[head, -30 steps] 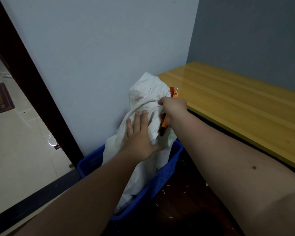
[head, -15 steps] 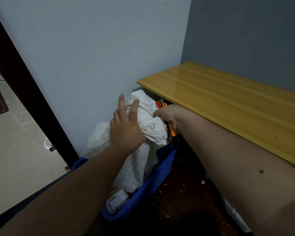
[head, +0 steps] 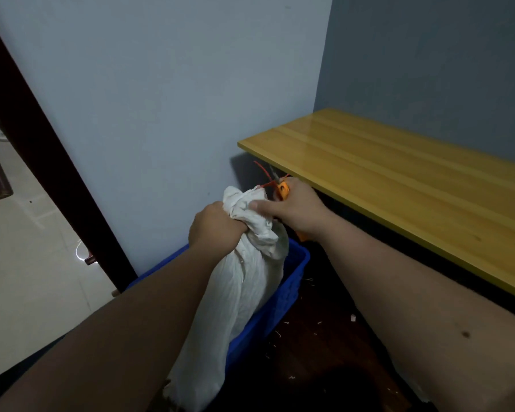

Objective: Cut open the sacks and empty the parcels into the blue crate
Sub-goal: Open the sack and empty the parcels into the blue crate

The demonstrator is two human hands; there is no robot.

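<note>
Now | left hand (head: 217, 230), right hand (head: 295, 211) grip sack (head: 250, 281) top | maybe cutter (head: 283, 188)

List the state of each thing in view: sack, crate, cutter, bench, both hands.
sack: bunched at the top, lower part in the crate, draping over its near rim
crate: on the floor by the wall, holding the sack
cutter: orange, held in the right hand
left hand: grips the sack's neck
right hand: holds cutter, thumb on the sack top
bench: bare wooden top
</note>
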